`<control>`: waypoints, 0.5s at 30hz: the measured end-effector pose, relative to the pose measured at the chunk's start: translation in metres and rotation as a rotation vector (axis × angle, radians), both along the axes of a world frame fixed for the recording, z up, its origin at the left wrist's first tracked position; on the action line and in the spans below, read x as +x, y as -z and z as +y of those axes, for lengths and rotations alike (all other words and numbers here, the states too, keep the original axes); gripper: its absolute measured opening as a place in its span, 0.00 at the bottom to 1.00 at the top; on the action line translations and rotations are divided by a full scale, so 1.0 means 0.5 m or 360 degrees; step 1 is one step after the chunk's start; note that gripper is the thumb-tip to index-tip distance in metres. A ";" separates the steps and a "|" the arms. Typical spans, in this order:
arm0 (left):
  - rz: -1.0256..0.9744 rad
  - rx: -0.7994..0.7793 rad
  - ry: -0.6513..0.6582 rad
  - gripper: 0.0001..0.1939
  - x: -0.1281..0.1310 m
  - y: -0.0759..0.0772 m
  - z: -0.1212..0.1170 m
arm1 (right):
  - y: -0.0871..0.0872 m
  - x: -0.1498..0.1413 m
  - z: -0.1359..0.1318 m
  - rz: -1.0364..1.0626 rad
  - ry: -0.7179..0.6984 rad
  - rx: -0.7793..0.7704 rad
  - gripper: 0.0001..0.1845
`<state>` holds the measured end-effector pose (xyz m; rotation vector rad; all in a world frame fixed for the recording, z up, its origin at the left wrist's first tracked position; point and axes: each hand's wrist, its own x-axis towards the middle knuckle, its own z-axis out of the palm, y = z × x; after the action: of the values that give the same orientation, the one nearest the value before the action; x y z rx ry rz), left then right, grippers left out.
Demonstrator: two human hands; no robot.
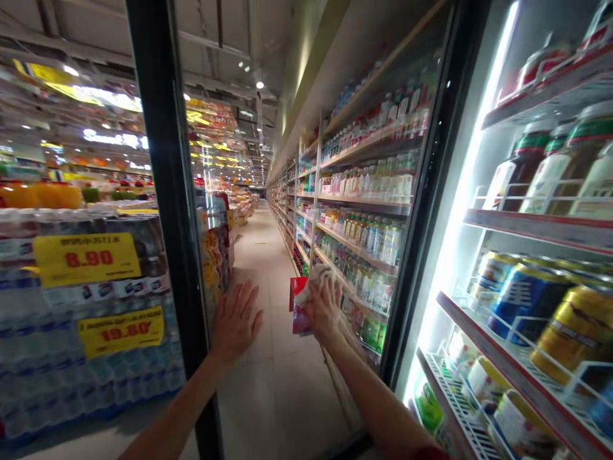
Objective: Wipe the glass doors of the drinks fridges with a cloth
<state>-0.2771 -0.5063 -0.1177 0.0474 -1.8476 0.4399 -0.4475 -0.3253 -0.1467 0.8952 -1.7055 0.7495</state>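
Note:
A glass door [275, 396] in a black frame [165, 160] stands open in front of me. My left hand [236, 322], fingers spread, is up at the glass beside the left part of the frame and holds nothing. Pressed to the pane further right is a pale cloth [322, 276], with my right hand [326, 313] closed over it. A red and purple sticker [301, 313] on the glass lies just left of that hand, partly covered by it.
To the right, the lit cooler's wire shelves [536, 223] hold bottles and cans [527, 300]. Through the glass, an aisle floor [253, 255] runs between shelves of bottled drinks [366, 182] and stacked goods. Packed water bottles [96, 377] with yellow price signs [86, 259] stand left.

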 end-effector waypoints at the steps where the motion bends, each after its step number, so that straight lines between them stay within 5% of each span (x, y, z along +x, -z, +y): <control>1: 0.0015 -0.0012 0.0005 0.37 -0.001 -0.001 0.000 | 0.005 0.004 -0.001 0.0063 -0.0043 0.0118 0.26; 3: 0.0025 -0.0006 0.0016 0.37 -0.001 -0.001 0.000 | 0.006 -0.014 0.017 0.0024 -0.0004 0.0080 0.25; 6: 0.0030 0.0034 0.0030 0.37 -0.001 0.000 0.002 | -0.014 -0.063 0.051 -0.0354 0.0273 -0.0550 0.27; 8: 0.0038 0.0042 0.0026 0.37 -0.001 0.000 0.004 | -0.023 -0.059 0.039 -0.0473 0.0306 -0.0742 0.29; 13: 0.0044 -0.0003 0.0012 0.37 0.000 -0.001 0.003 | 0.001 0.033 -0.036 0.0135 -0.0168 0.0120 0.26; 15: 0.0036 0.0012 0.0021 0.37 -0.001 0.000 0.002 | 0.002 0.012 -0.011 0.0173 -0.0126 0.0189 0.26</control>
<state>-0.2777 -0.5051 -0.1177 0.0453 -1.8267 0.4214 -0.4416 -0.3310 -0.1477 1.0720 -1.6393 0.6447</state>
